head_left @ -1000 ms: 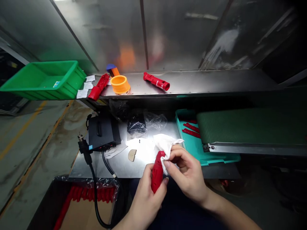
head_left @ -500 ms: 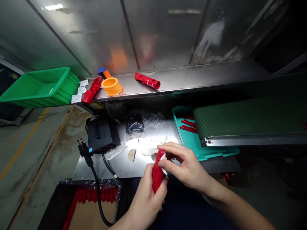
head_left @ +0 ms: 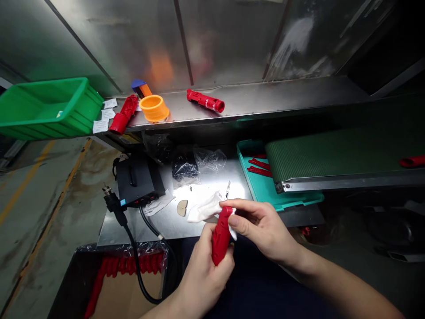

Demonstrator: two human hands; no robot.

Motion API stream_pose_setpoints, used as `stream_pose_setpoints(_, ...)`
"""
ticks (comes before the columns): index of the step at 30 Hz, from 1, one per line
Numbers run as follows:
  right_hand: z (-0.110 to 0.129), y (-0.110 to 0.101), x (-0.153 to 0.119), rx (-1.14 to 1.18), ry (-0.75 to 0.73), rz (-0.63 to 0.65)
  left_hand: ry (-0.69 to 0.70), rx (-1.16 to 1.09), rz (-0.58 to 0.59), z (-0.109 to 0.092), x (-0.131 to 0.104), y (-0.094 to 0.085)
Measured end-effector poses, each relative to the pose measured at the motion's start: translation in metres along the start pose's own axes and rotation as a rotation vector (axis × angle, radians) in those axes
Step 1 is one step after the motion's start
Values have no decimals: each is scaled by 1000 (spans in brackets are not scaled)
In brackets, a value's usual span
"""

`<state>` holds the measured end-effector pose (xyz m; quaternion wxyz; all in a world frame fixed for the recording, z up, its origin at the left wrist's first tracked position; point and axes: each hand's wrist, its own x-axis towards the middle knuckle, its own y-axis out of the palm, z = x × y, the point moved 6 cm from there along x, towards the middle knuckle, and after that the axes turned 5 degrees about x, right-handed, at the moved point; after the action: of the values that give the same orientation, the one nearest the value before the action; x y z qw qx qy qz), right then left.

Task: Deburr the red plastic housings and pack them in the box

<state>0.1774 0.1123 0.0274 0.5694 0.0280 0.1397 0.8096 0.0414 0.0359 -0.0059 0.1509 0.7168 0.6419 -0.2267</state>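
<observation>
Low centre of frame: left hand (head_left: pixel 204 270) clamped round upright red handle (head_left: pixel 220 237), right hand (head_left: pixel 262 226) pinching white cloth (head_left: pixel 206 209) at its top end.

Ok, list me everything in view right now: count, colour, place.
red part: 1, red, in left hand
cloth: 1, white, at the part's tip
green bin: 1, green, far left
orange cup: 1, orange, shelf
red pieces: 2, red, shelf
teal tray: 1, teal, under conveyor
conveyor belt: 1, dark green, right
black box: 1, black, bench left
left hand: 1, gripping part
right hand: 1, pinching cloth
</observation>
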Motion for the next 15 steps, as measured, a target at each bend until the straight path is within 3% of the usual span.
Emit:
stream_pose_setpoints(3,4,-1,-6,-75,0,-5,25,57,74,1,1,1)
stream_pose_setpoints(10,-8,10,1,-72,-121,-171,-13,124,82,19,1,1)
stream_pose_setpoints(13,-8,10,-1,-47,-160,-223,43,169,36,11,0,-1)
stream_pose_setpoints(15,-1,10,-5,-54,-197,-168,151,225,-25,-1,-1,-6)
